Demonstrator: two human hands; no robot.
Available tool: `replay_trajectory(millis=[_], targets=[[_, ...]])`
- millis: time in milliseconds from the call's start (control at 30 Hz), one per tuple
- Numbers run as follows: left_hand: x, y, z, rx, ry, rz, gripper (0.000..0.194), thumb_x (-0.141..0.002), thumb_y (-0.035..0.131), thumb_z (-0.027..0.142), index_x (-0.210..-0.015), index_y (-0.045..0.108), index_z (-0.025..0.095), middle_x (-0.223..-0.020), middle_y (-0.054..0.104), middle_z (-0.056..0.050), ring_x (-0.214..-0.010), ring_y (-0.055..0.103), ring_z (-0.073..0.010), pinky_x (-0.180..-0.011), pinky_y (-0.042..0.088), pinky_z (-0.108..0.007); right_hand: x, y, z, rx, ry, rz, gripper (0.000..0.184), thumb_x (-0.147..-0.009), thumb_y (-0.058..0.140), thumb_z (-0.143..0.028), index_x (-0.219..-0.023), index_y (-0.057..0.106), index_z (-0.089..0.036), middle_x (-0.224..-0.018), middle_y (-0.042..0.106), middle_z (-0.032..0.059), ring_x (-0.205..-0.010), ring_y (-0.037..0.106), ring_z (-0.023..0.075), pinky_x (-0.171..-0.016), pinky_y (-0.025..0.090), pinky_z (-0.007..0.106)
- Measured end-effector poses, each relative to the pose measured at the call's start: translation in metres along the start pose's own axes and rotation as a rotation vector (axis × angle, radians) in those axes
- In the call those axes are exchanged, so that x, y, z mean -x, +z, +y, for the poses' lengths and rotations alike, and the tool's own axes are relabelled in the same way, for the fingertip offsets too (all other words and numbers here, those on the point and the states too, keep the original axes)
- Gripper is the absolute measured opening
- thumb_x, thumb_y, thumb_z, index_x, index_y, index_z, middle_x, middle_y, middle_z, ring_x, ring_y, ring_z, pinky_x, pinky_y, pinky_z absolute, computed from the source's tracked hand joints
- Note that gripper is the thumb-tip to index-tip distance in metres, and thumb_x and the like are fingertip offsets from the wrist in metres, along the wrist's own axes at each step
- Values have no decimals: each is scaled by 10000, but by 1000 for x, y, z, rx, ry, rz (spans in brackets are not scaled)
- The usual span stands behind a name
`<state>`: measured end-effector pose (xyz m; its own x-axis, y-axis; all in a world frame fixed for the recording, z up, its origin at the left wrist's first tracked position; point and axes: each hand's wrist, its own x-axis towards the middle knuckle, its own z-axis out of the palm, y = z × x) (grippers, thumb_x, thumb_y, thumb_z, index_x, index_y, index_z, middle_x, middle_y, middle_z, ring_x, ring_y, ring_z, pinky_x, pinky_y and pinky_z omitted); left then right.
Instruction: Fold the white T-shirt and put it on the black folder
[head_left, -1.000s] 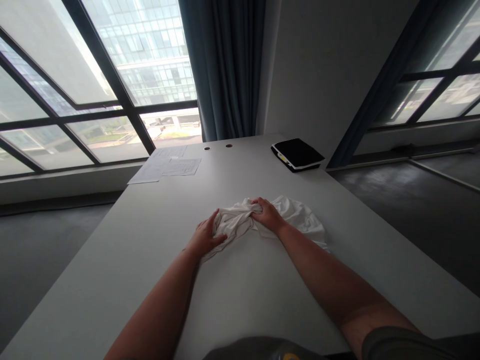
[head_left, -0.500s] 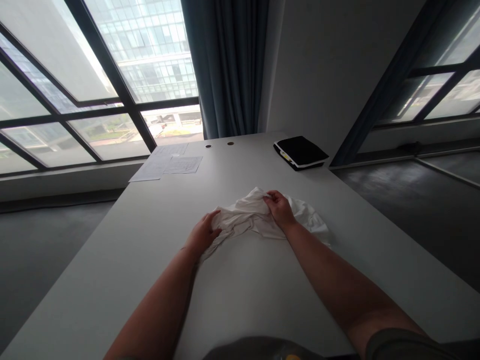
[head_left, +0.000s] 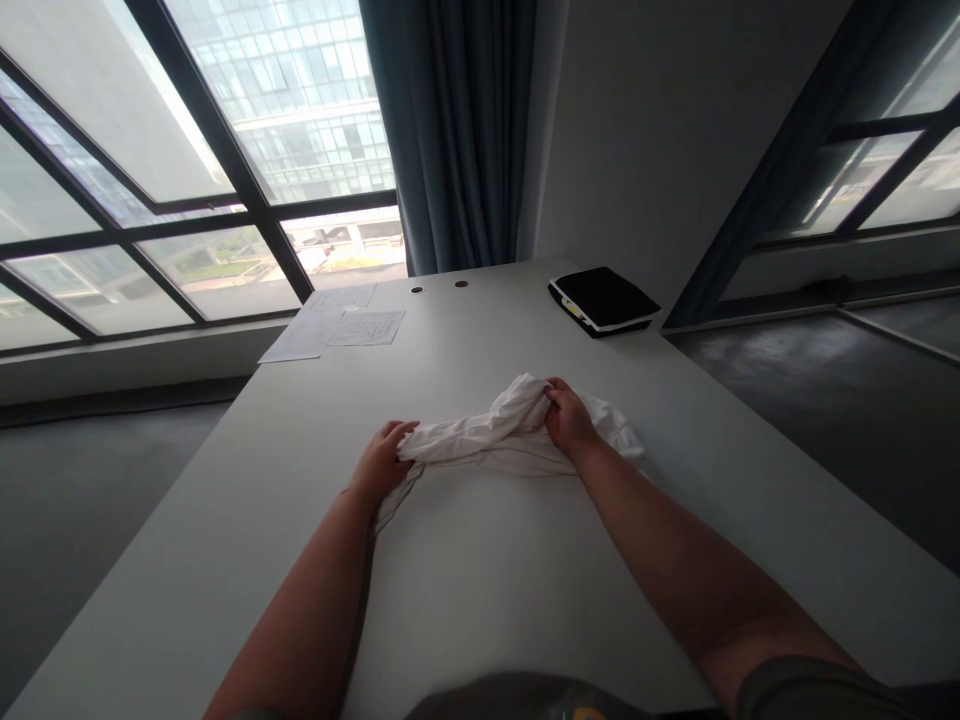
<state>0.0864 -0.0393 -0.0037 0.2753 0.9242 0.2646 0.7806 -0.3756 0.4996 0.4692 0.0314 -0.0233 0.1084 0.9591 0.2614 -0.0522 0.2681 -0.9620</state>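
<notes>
A crumpled white cloth (head_left: pixel 487 432), perhaps a garment, lies bunched across the white table in front of me. My left hand (head_left: pixel 381 462) grips its left end, thumb and fingers closed on the fabric. Part of the cloth hangs down beside that wrist. At the upper right, my right hand (head_left: pixel 568 415) pinches a raised fold of the same cloth. Between the two hands the fabric is stretched into a twisted band, and more of it lies loose beyond my right wrist. The cloth's full shape is hidden by its folds.
Printed paper sheets (head_left: pixel 366 328) lie at the table's far left. A black folder-like item (head_left: pixel 606 297) with white edges sits at the far right. Two round holes are near the back edge of the table (head_left: pixel 480 590). Behind stand a blue curtain (head_left: pixel 461 140) and large windows.
My left hand has moved left, drawing the cloth's left end outward. My right hand has shifted slightly right, still pinching the fold. The cloth between them is straighter and more twisted.
</notes>
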Motion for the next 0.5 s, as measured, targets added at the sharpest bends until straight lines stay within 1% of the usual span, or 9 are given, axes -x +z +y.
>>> replay_trajectory(millis=[167,267,333,433,500], targets=[[1,3,4,126,83,-77,551,-839,643,277,-1387,619,226,-1338,646,-102,-1180,654,-228,-1088,523,-374,0,0,5,73,2,-4,345,-868,451,-601,-959,487,-270,-793,560,16,-825,592,239,-778,491,351],[1,1,9,160,106,-128,547,-894,644,386,-1416,609,225,-1398,627,-119,-1268,624,-252,-1141,488,-386,0,2,3,52,21,-4,320,-864,460,-567,-971,482,-267,-802,560,12,-829,590,233,-783,489,348],[1,1,10,178,109,-151,556,-924,634,456,-1430,607,228,-1427,613,-126,-1302,607,-257,-1164,472,-388,0,2,1,13,41,6,306,-838,491,-545,-961,481,-266,-797,566,9,-830,590,232,-780,488,345],[0,4,9,198,107,-138,512,-954,601,500,-1389,646,234,-1418,620,-123,-1299,612,-249,-1171,469,-391,1,2,-1,-15,51,9,307,-809,521,-552,-922,479,-270,-776,569,0,-818,586,234,-770,488,344],[-1,8,8,197,105,-105,474,-951,608,499,-1340,674,237,-1388,637,-122,-1270,626,-245,-1160,477,-401,2,2,-2,23,35,-10,332,-821,501,-598,-876,461,-273,-744,545,-3,-789,573,232,-750,486,342]])
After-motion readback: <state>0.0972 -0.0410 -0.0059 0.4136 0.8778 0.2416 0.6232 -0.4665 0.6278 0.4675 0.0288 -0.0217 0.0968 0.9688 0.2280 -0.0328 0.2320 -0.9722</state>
